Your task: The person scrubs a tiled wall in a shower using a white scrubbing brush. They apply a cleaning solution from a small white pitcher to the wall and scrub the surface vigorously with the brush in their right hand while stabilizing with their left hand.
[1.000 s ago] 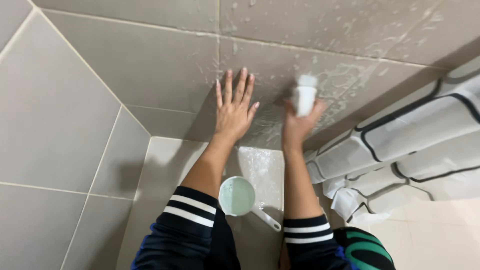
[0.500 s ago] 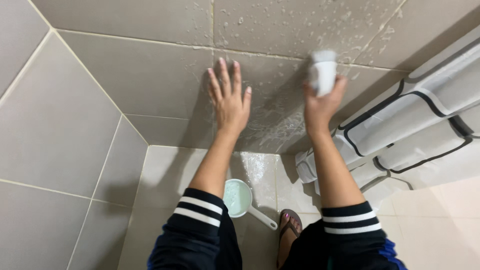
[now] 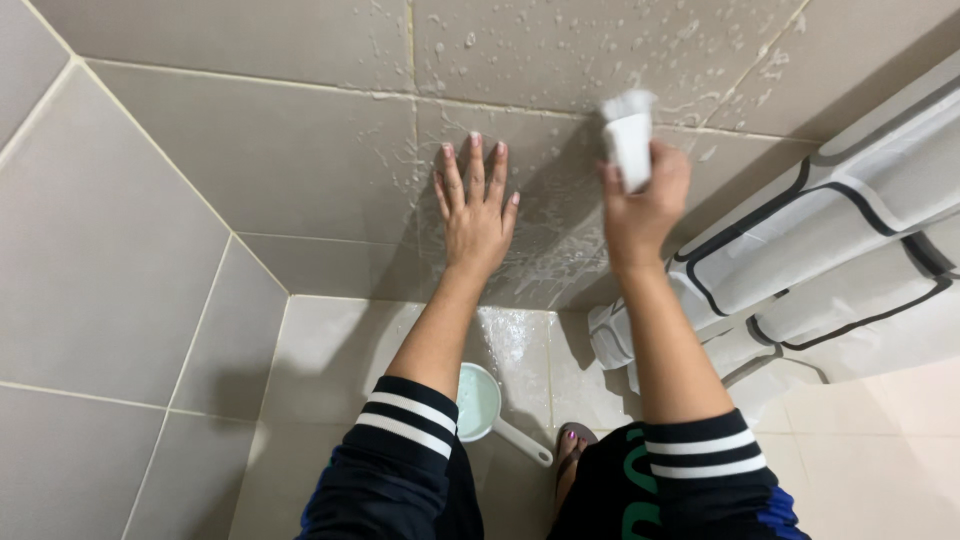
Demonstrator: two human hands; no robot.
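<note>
A white scrub brush (image 3: 628, 140) is clenched in the right hand (image 3: 640, 205) and pressed against the soapy wall tile (image 3: 300, 180), near a grout line. The left hand (image 3: 478, 215) is braced flat, fingers spread. Scrubbing appears under way; firm strokes across remaining suds seem called for.

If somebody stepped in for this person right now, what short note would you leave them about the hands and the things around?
Left hand: flat on the tiled wall, fingers spread, holding nothing.
Right hand: gripping a white scrub brush, bristles up against the wall.
Things: a pale green dipper with a white handle sits on the wet floor between the arms; a white shower curtain with dark lines hangs on the right.
Done: suds and streaks cover the tiles around both hands.
Left: the tiles to the far left look dry and show no suds; the foam is not rinsed off.
</note>
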